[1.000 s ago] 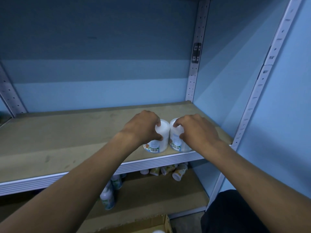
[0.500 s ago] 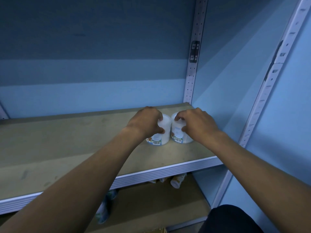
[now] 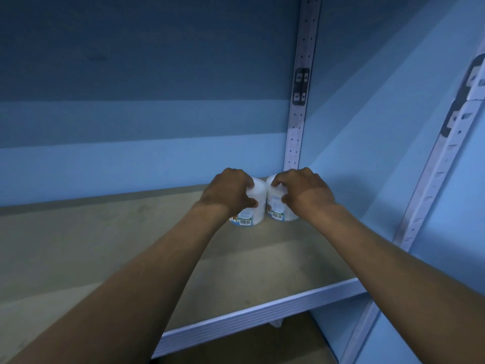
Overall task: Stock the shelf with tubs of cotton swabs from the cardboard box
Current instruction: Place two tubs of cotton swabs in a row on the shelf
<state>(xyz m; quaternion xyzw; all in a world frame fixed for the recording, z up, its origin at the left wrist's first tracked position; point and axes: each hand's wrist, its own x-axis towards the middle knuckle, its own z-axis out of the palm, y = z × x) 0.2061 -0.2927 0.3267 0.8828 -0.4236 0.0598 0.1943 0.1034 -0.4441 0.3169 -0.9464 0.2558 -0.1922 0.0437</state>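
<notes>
Matte board shelf (image 3: 105,245); hands (image 3: 228,191) (image 3: 305,193) grip two smooth white cylindrical tubs (image 3: 253,206) (image 3: 274,203).

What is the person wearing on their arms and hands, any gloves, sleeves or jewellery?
Nothing that shows. Both forearms are bare right up to the picture's edge, with no sleeve in view. The left hand and the right hand have no gloves, and no watch, bracelet or ring shows on the wrists or the fingers.
</notes>
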